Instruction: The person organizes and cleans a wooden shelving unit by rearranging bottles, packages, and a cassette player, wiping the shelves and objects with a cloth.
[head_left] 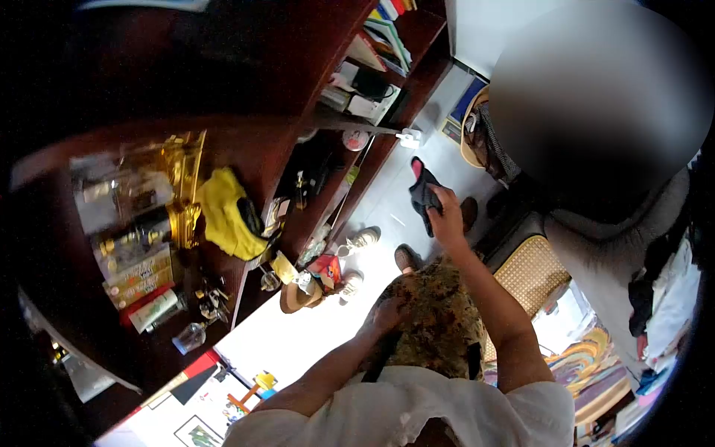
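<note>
My right hand [447, 218] is closed on a dark grey cloth with a pink end [424, 190], sock-like in shape, held out above the floor. The cloth hangs limp from between thumb and fingers. My left hand [389, 314] is low, against the patterned shorts [432, 320]; its fingers are in shadow and hard to make out. Below the hands, a dark slipper [407, 258] shows on one foot.
A dark wood shelf unit [272, 160] stands on the left, with a yellow cloth bag [227, 216], boxes and bottles. Pale shoes [363, 238] lie on the floor [387, 197]. A cane-seat chair [532, 267] and a grey sofa [618, 235] are on the right.
</note>
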Available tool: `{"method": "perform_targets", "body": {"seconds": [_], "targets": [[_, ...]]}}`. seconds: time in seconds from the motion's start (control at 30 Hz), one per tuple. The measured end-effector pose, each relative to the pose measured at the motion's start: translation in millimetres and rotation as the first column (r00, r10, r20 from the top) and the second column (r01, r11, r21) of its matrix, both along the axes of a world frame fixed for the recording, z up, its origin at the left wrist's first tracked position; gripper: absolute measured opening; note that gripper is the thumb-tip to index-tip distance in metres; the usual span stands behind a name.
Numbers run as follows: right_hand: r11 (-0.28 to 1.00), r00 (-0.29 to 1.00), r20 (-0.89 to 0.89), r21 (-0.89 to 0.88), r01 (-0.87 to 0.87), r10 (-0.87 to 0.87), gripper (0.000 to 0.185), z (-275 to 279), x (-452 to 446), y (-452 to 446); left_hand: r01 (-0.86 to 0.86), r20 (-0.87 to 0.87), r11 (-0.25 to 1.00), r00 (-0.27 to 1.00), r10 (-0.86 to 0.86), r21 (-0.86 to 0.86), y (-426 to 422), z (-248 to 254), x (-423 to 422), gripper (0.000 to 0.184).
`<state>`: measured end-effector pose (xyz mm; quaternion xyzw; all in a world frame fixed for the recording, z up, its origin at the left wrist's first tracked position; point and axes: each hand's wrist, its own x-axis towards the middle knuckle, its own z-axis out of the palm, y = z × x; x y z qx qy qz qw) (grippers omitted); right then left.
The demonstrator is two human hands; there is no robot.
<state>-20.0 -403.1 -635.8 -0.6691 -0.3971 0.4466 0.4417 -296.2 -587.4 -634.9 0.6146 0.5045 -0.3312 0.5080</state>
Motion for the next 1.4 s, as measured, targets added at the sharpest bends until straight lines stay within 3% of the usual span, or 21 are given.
{"method": "perform_targets", "body": {"seconds": [0.07, 0.17, 0.23, 0.3, 0.43, 0.47, 0.5, 0.63, 0.73, 0.77, 0.8, 0.83, 0.87, 0.97, 1.03, 1.07, 1.13, 1.17, 1.23, 1.27, 1.4], "targets": [[0.994, 0.999, -0.023, 0.103, -0.027, 0.029, 0.053, 84.1, -16.9, 17.3, -0.298, 0.097, 0.954, 0.95, 0.298, -0.018, 22.1, 40.7, 18.4, 0.05], [0.945, 0.997, 0.035, 0.318, -0.073, 0.065, 0.056, 174.6, -59.0, 44.6, -0.345, 0.342, 0.864, 0.914, 0.219, 0.366, 45.6, 63.3, 17.4, 0.039], [0.813, 0.969, 0.247, 0.563, -0.147, 0.004, 0.059, 212.9, -91.1, 70.6, -0.393, 0.447, 0.587, 0.892, 0.058, 0.708, 75.2, 83.3, 13.6, 0.034], [0.671, 0.923, 0.374, 0.708, -0.219, -0.093, 0.058, 236.2, -122.9, 105.0, -0.511, 0.544, 0.506, 0.834, 0.095, 0.695, 122.1, 133.8, 10.4, 0.034], [0.784, 0.675, 0.724, 0.499, -0.369, -0.144, 0.049, 212.1, -162.1, 164.2, -0.5, 0.509, 0.111, 0.856, -0.087, 0.859, 178.3, 185.6, -26.0, 0.036], [0.827, 0.614, 0.778, 0.427, -0.366, -0.13, 0.049, 198.2, -171.4, 169.1, -0.339, 0.343, 0.065, 0.936, -0.083, 0.939, 189.4, 204.8, -35.2, 0.045], [0.858, 0.636, 0.764, 0.394, -0.331, -0.105, 0.044, 192.6, -183.3, 170.2, -0.167, 0.167, 0.019, 0.983, -0.078, 0.986, 201.8, 219.2, -46.1, 0.054], [0.907, 0.637, 0.769, 0.299, -0.296, -0.046, 0.036, 204.4, -211.5, 141.5, -0.152, 0.136, -0.172, 0.986, -0.1, 0.973, 259.9, 242.7, -75.9, 0.063], [0.894, 0.633, 0.771, 0.331, -0.303, -0.071, 0.038, 200.7, -214.3, 118.6, -0.093, 0.095, 0.024, 0.991, -0.089, 0.995, 298.0, 240.4, -92.0, 0.064], [0.899, 0.73, 0.681, 0.285, -0.333, 0.055, 0.039, 195.6, -212.6, 122.3, -0.016, 0.028, 0.12, 0.994, -0.103, 0.993, 316.1, 226.2, -114.5, 0.062], [0.887, 0.636, 0.756, 0.176, -0.427, 0.156, 0.037, 204.4, -204.3, 120.0, 0.087, -0.062, 0.199, 0.99, -0.127, 0.976, 333.8, 209.2, -138.0, 0.061], [0.951, 0.92, 0.342, 0.166, -0.262, 0.194, 0.035, 207.7, -204.4, 130.1, 0.186, -0.152, 0.259, 0.977, -0.147, 0.948, 351.3, 194.7, -158.0, 0.06], [0.9, 0.646, 0.714, 0.052, -0.434, 0.27, 0.041, 223.9, -191.4, 120.6, 0.247, -0.242, 0.284, 0.969, -0.053, 0.927, 337.7, 215.6, -138.3, 0.056], [0.927, 0.608, 0.745, -0.038, -0.373, 0.275, 0.053, 221.6, -187.7, 132.6, 0.256, -0.325, 0.391, 0.938, 0.121, 0.884, 326.4, 234.1, -140.5, 0.048], [0.943, 0.623, 0.733, -0.079, -0.324, 0.275, 0.051, 229.2, -183.1, 135.1, 0.338, -0.363, 0.209, 0.927, 0.092, 0.918, 341.8, 199.4, -196.4, 0.046], [0.95, 0.672, 0.686, -0.093, -0.298, 0.278, 0.049, 229.9, -183.7, 137.9, 0.515, -0.527, 0.194, 0.85, 0.011, 0.835, 359.9, 168.1, -250.8, 0.046], [0.959, 0.759, 0.589, -0.117, -0.258, 0.277, 0.045, 230.4, -189.0, 145.1, 0.256, -0.292, 0.217, 0.943, 0.158, 0.942, 333.7, 181.9, -239.7, 0.046], [0.962, 0.798, 0.537, -0.129, -0.242, 0.273, 0.043, 233.3, -192.5, 146.7, 0.386, -0.417, 0.174, 0.884, 0.211, 0.906, 310.8, 201.4, -212.6, 0.046], [0.965, 0.867, 0.426, -0.155, -0.211, 0.258, 0.039, 238.8, -206.0, 150.6, 0.392, -0.434, 0.225, 0.882, 0.183, 0.892, 304.1, 207.5, -211.8, 0.041], [0.953, 0.878, 0.379, -0.188, -0.236, 0.292, 0.039, 245.3, -212.6, 153.1, 0.422, -0.445, 0.143, 0.864, 0.235, 0.895, 301.2, 203.2, -207.4, 0.037], [0.991, 0.965, 0.23, 0.026, -0.132, 0.123, 0.05, 232.3, -264.9, 177.3, 0.23, -0.281, 0.207, 0.923, 0.265, 0.951, 298.2, 203.5, -204.0, 0.042]]}}
